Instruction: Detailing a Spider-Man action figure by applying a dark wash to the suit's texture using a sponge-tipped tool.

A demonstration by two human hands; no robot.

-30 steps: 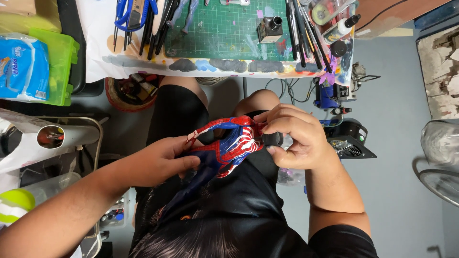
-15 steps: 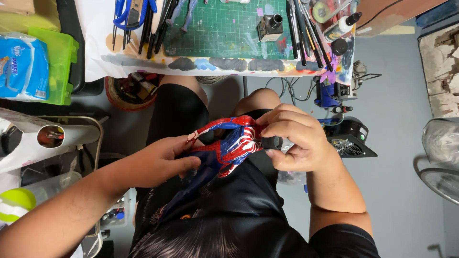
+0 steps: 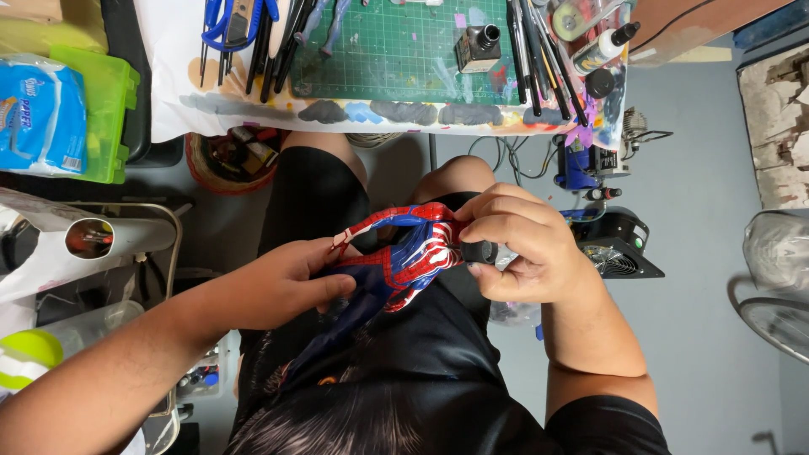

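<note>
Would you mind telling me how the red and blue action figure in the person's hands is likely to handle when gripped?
The red and blue action figure looks rigid yet jointed, so its thin limbs may swing or bend. The left hand and right hand both support it, suggesting care. It probably weighs little and its glossy surface could be slippery.

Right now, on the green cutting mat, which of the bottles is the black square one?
The black square bottle stands on the green cutting mat, right part. The white bottle with a black tip lies beyond the mat's right edge.
</note>
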